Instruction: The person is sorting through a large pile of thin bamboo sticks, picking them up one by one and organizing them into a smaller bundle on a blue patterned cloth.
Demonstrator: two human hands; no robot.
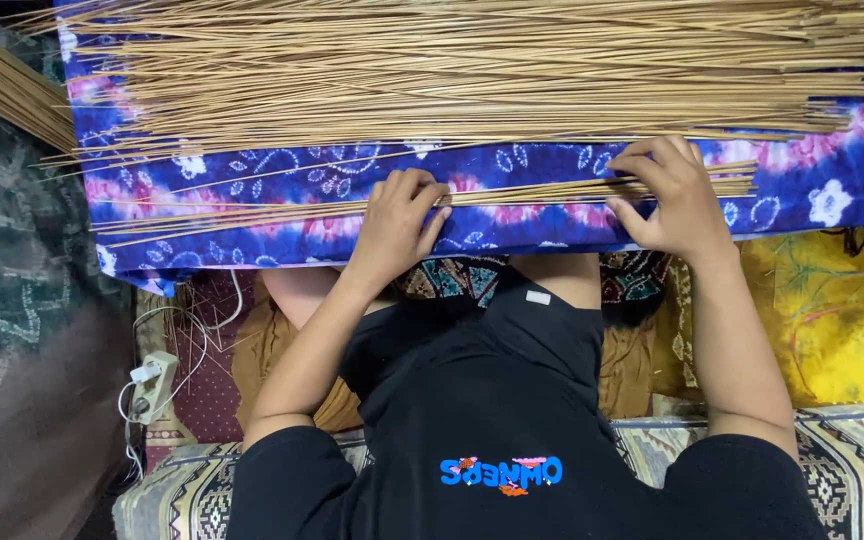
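floor: dark green patterned rug (12,280) | white power strip (155,385) | yellow cloth (842,320)

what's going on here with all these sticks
A person in a black shirt sits over a blue and pink patterned cloth spread in front of them. A large pile of thin tan sticks lies across the far part of it. Both hands are on a smaller bundle of sticks lying nearer the cloth's front edge: the left hand presses down on it, and the right hand curls its fingers over it. A white power strip lies on the floor at the left.
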